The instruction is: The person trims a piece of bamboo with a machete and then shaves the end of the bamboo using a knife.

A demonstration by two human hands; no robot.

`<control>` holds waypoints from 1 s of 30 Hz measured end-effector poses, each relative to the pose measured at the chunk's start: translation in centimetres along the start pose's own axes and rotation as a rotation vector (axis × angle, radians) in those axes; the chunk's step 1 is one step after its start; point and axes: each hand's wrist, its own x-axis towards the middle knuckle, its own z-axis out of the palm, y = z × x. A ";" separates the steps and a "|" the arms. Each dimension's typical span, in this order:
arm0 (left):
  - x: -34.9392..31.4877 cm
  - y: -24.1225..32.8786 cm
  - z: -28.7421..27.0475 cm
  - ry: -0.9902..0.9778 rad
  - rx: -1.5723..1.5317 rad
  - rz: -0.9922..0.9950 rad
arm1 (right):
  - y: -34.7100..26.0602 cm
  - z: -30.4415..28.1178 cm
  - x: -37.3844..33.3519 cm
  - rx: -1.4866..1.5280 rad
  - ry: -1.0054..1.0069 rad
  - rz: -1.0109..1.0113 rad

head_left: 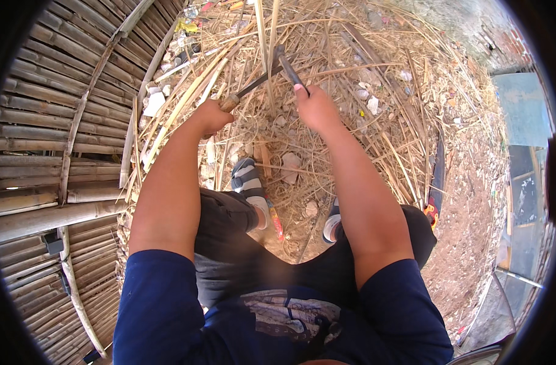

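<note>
My left hand (216, 117) is closed around the wooden handle of a large knife (259, 80), whose dark blade points right and away from me. In my right hand (317, 111) is a hammer (293, 72), its head close to the far end of the blade. Whether hammer and blade touch, I cannot tell. A pale bamboo length (272, 36) rises at the blade, parted into two strips toward the top edge. Its lower end goes down among the litter between my feet and the tools.
Split bamboo strips and shavings (363, 140) cover the ground. A bamboo-slat wall (52, 121) runs along the left. Right of my knee lies a long dark tool with a red and yellow handle (433, 213). Bluish panels (524, 109) stand at the far right.
</note>
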 end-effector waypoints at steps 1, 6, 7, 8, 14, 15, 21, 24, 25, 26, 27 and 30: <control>0.0 0.0 0.0 -0.007 -0.002 0.013 | -0.6 -0.7 0.1 0.007 -0.007 -0.004; 0.5 0.2 -0.1 -0.058 0.035 0.012 | -4.9 -4.1 -1.2 0.219 0.260 -0.170; 0.6 0.3 -0.1 -0.057 0.060 0.017 | -5.2 -4.4 -1.4 0.274 0.290 -0.201; 0.4 0.2 0.0 -0.045 0.084 0.022 | -5.0 -4.0 -1.3 0.291 0.317 -0.243; 1.3 -0.7 0.9 -0.024 0.155 0.113 | 2.8 2.6 -0.3 -0.093 -0.013 0.007; 1.2 -0.7 1.0 -0.032 0.157 0.116 | 3.0 3.1 -0.8 -0.087 -0.030 0.028; 1.5 0.1 2.2 -0.010 0.155 0.062 | 1.5 1.7 -0.1 0.061 0.008 0.081; 1.0 0.6 1.8 -0.045 0.096 0.009 | -0.6 -0.5 0.0 0.119 0.152 0.006; 0.9 0.6 1.8 -0.055 0.085 0.006 | -1.3 -1.3 0.0 0.125 0.210 -0.033; 0.8 0.6 1.8 -0.065 0.074 0.001 | -1.7 -1.9 -0.2 0.170 0.234 -0.059; 0.9 0.5 1.6 -0.070 0.066 -0.002 | -2.1 -2.4 -0.3 0.219 0.260 -0.089; 0.8 0.4 1.5 -0.072 0.078 0.032 | -1.2 -1.1 -0.8 0.221 0.263 -0.099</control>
